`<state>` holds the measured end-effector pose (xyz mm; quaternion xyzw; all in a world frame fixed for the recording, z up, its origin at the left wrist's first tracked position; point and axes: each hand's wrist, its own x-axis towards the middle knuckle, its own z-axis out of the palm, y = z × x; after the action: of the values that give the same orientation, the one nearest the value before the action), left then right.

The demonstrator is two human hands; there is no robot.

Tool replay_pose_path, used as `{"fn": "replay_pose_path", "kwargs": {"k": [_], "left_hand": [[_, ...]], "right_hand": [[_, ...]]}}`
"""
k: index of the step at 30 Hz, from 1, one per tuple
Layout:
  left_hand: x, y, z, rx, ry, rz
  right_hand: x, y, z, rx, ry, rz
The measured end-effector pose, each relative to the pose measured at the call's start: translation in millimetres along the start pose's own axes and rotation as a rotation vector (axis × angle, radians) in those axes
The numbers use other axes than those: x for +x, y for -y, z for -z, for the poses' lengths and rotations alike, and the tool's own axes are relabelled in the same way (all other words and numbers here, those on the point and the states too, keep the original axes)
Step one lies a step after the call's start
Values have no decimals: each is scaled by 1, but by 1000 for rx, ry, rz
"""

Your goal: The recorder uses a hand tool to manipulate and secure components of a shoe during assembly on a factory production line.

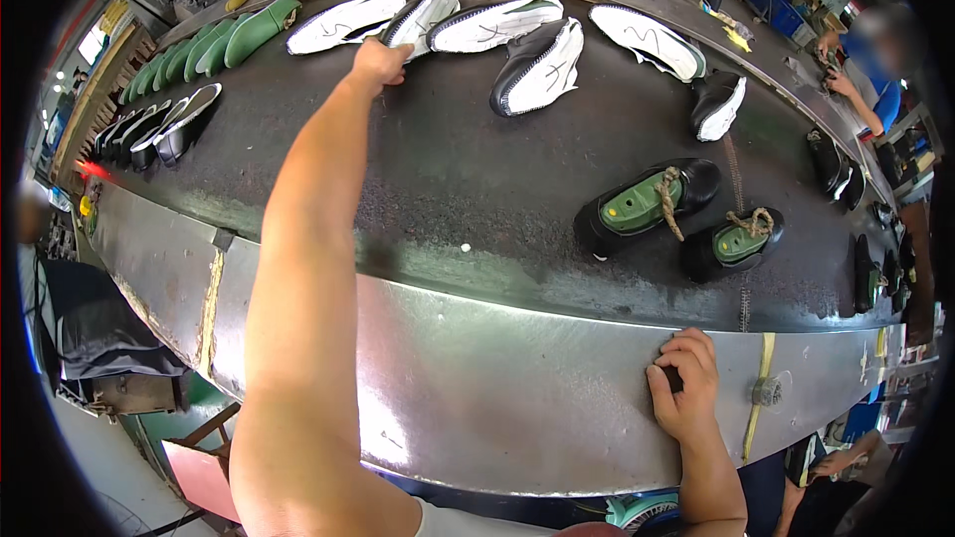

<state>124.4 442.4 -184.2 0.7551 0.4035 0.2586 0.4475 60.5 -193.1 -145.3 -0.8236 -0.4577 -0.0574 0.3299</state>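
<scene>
My left hand point(381, 65) reaches far across the dark conveyor belt point(438, 174). Its fingers are closed on the near end of a shoe upper point(428, 15) with a white underside and dark stitched edge. Similar pale uppers lie beside it: one point(343, 22) to the left, another point(497, 25) to the right. A black upper point(542, 70) with its white underside showing rests nearer. My right hand point(686, 383) is on the metal ledge point(517, 388), fingers curled round a small dark thing point(673, 378), mostly hidden.
Two black shoes on green lasts with rope loops point(647, 204) sit at right on the belt. Green lasts or shells point(261, 32) and dark uppers point(179, 124) line up at left. A co-worker point(875, 85) is beyond the far right rim; another person's hand point(841, 462) shows lower right.
</scene>
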Motion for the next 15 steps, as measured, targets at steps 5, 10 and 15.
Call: {"fn": "replay_pose_path", "kwargs": {"k": [5,10,15], "left_hand": [[-49,-9,32,-85,131,202],[-156,-31,116,-229,394,213],[-333,-28,188,-735,272,63]], "right_hand": [[-2,2,-2,4,-33,40],[-4,1,-3,45,-99,78],[-9,-6,-8,42,-134,132]]}}
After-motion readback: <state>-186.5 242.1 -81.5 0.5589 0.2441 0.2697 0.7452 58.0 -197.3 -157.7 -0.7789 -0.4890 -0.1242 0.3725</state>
